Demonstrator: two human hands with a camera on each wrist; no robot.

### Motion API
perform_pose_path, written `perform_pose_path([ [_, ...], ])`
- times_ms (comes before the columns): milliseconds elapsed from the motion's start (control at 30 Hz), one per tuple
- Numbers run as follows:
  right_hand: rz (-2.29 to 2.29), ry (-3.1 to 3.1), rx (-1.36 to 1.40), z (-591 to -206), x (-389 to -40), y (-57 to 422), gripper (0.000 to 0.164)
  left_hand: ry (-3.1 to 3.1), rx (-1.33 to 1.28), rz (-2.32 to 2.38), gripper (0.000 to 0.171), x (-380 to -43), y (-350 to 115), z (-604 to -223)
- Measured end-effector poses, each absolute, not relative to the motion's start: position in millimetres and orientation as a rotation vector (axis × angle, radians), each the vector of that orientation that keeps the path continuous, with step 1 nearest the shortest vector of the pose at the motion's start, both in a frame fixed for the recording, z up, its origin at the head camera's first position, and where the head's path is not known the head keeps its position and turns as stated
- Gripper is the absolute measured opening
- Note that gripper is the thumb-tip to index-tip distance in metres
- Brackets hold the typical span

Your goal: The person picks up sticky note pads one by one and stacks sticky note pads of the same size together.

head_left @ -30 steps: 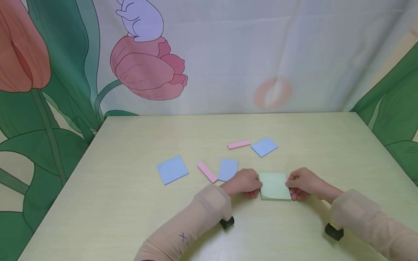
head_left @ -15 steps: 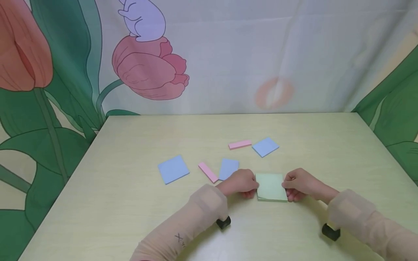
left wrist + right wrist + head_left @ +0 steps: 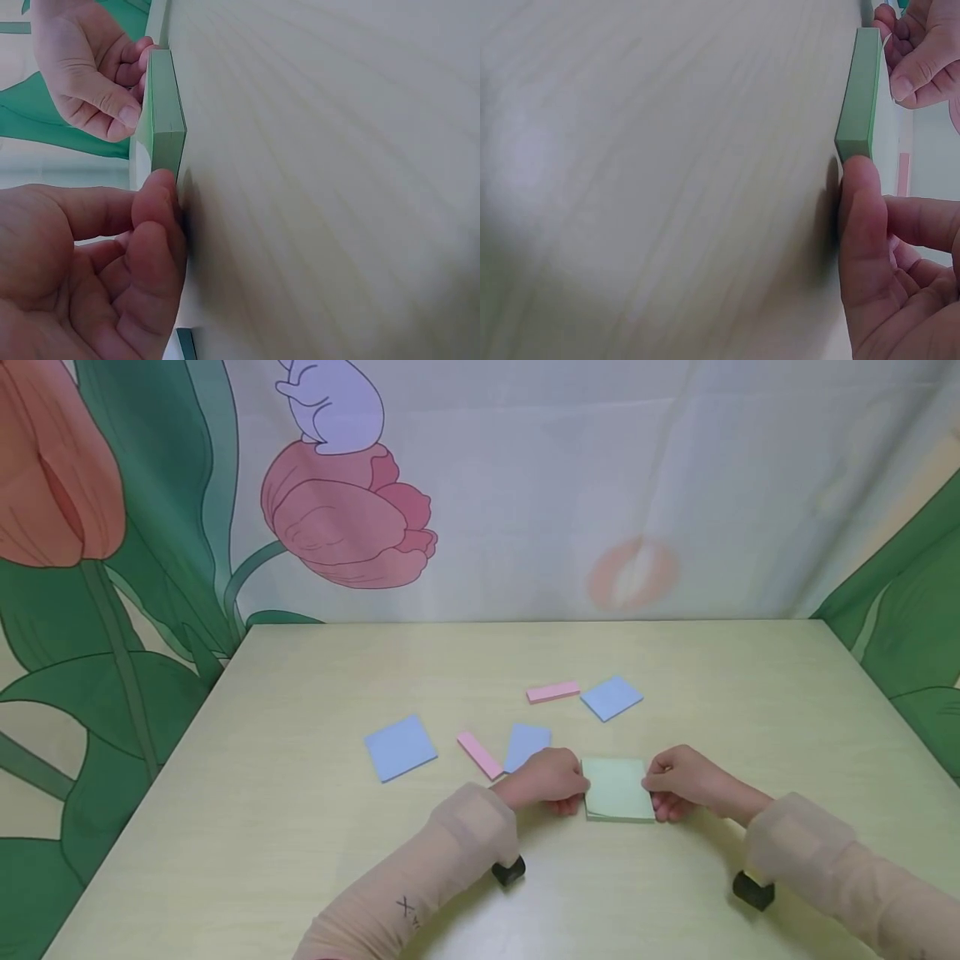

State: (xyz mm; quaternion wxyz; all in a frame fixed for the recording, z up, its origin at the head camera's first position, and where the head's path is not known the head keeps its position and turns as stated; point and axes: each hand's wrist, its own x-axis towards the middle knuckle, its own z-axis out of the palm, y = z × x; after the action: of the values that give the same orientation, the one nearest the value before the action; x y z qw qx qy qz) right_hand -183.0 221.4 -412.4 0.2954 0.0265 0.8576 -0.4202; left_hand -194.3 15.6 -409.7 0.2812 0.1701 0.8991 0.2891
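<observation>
Between my two hands lies a thick pale green sticky note pad [image 3: 618,789], square, its top sheet slightly raised at the near left corner. My left hand [image 3: 551,779] pinches the pad's left edge between thumb and curled fingers. On the opposite edge my right hand [image 3: 684,783] pinches it the same way. The left wrist view shows the pad's layered green side [image 3: 166,105] low over the table, with the left fingertips [image 3: 157,202] at its near corner. In the right wrist view the right fingertips [image 3: 862,180] sit at the other near corner.
Left of the hands lie a blue pad [image 3: 401,748], a slim pink pad [image 3: 480,755] and another blue pad [image 3: 527,746], partly behind my left hand. Further back are a pink strip pad [image 3: 553,692] and a blue pad [image 3: 612,697]. A printed curtain [image 3: 525,510] hangs behind the table.
Both hands and the green pad have shifted slightly left across the table. The grip on both edges stays the same, and the blue and pink pads keep their places.
</observation>
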Motion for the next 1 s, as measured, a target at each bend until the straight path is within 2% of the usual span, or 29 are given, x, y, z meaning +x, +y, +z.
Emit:
perform_pose_path([
  [1000,-1.089,2.322,0.078,-410.3,-194.9,215.2,0.012,2.458,0.421,0.793,0.031,-205.2,15.6,-415.3],
])
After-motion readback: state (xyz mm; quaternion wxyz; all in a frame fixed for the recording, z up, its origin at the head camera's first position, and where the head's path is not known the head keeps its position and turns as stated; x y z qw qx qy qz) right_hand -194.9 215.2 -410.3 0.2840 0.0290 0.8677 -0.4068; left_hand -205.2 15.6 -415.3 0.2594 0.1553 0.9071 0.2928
